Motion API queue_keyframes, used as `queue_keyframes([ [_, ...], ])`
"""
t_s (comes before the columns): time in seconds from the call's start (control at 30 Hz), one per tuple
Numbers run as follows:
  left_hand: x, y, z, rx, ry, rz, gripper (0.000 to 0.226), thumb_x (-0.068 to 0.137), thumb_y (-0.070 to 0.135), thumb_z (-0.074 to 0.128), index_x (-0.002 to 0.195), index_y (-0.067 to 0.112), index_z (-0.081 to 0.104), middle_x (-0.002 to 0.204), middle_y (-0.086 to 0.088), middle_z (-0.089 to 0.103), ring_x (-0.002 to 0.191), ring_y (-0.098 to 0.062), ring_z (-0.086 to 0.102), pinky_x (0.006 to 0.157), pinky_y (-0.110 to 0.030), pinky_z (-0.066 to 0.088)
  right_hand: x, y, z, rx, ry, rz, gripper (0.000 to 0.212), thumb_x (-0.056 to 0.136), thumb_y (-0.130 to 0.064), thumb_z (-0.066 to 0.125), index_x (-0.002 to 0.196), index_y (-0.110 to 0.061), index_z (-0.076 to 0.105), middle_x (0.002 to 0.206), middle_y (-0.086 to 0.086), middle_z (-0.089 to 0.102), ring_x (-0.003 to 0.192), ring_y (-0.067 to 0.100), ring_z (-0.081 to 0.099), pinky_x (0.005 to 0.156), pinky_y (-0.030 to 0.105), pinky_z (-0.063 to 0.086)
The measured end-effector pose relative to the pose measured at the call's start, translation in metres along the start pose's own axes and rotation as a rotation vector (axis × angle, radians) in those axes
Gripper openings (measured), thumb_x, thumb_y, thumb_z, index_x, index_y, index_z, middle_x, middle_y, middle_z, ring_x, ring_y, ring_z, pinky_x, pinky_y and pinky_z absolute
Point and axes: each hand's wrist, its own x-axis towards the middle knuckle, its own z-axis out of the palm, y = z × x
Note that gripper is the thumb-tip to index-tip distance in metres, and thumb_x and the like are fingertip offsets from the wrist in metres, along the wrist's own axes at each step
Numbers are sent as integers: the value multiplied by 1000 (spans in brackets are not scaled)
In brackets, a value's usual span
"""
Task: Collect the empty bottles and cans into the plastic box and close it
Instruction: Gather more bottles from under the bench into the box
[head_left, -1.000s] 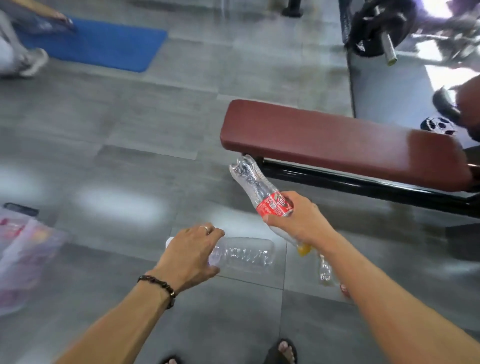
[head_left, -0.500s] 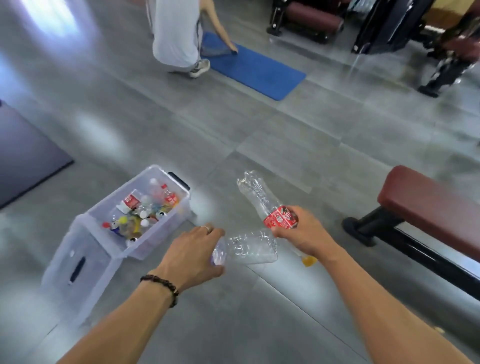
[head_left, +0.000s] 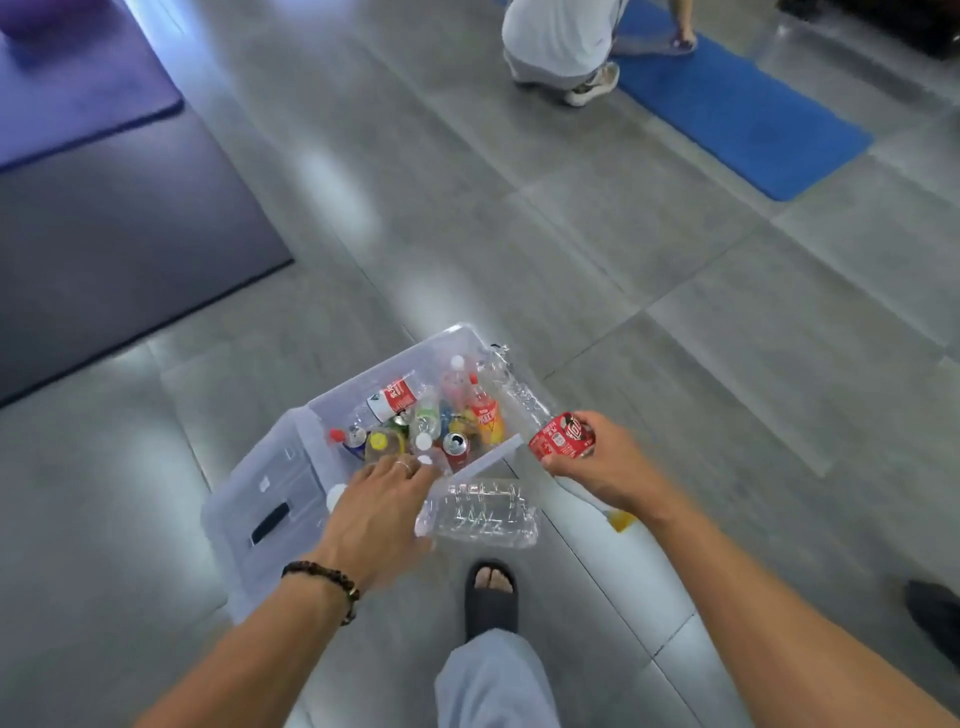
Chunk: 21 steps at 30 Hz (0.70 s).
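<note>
A clear plastic box (head_left: 332, 397) stands open on the grey floor, holding several empty bottles and cans (head_left: 447, 415). Its clear lid (head_left: 260, 493) hangs open off the near-left side. My left hand (head_left: 379, 509) grips a clear unlabelled bottle (head_left: 483, 514) by its neck, just at the box's near rim. My right hand (head_left: 597, 462) holds a crushed clear bottle with a red label (head_left: 558, 439), its base pointing over the box's right side.
A person (head_left: 561, 47) crouches at the top by a blue mat (head_left: 737, 114). A dark mat (head_left: 119, 249) covers the floor at left. My sandalled foot (head_left: 491, 592) stands just below the box. A dark shoe (head_left: 935, 618) shows at the right edge.
The view swung from the red bench to the box, which is now directly under my hands. Both hands still hold their bottles and have come up to the box's rim.
</note>
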Motion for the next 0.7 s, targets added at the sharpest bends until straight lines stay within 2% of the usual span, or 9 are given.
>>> queue_keyframes([
  [0.07,46,-33,25,-3,-4,-25,70,74,33,69,136,27,38,131,2,51,119,-22,46,103,-34,36,64,-4,21,-31,-57,-9,60,72,-34,80,121,-26,47,106,-3,58,93,15,59,90,39,52],
  [0.13,89,-62,53,11,-7,-40,66,73,37,72,132,26,43,129,0,53,116,-23,48,102,-37,38,125,-1,47,-48,-120,-4,55,72,-34,79,114,-29,45,98,-6,57,87,12,57,84,34,51],
  [0.23,138,-99,93,9,4,-106,61,69,40,75,122,23,49,122,-2,57,112,-24,50,100,-39,39,200,5,88,-45,-170,13,57,72,-32,80,119,-24,49,102,-4,61,85,10,57,75,23,48],
  [0.27,151,-108,105,6,0,-127,61,68,39,75,121,22,50,120,-3,58,110,-24,51,100,-40,39,221,9,100,-38,-170,27,56,73,-31,79,121,-22,50,103,-3,61,85,11,57,71,20,45],
  [0.37,179,-134,137,32,16,-171,56,71,28,72,122,20,49,111,-4,58,102,-23,51,97,-39,40,272,23,135,-8,-161,61,54,77,-32,77,122,-16,51,103,0,61,82,11,57,66,22,42],
  [0.43,196,-149,156,59,45,-178,55,76,23,70,126,22,46,115,-6,58,106,-24,51,100,-43,39,296,32,153,3,-161,66,48,78,-31,77,118,-18,52,103,0,62,77,6,55,62,20,40],
  [0.5,210,-161,170,75,64,-182,56,81,23,67,130,22,42,123,-8,57,115,-27,50,103,-48,38,312,40,167,-8,-157,54,48,77,-30,78,116,-23,51,103,-1,60,80,9,56,65,22,41],
  [0.6,227,-176,187,97,50,-181,57,80,22,67,132,22,42,129,-8,54,121,-27,46,107,-50,33,327,51,183,-53,-157,47,59,76,-30,79,126,-21,48,110,2,58,93,19,59,78,28,44],
  [0.7,239,-184,197,68,6,-175,57,82,22,64,133,23,41,136,-7,49,129,-27,39,111,-50,27,334,56,190,-87,-160,71,45,79,-31,77,113,-19,49,106,1,60,94,19,58,82,32,45],
])
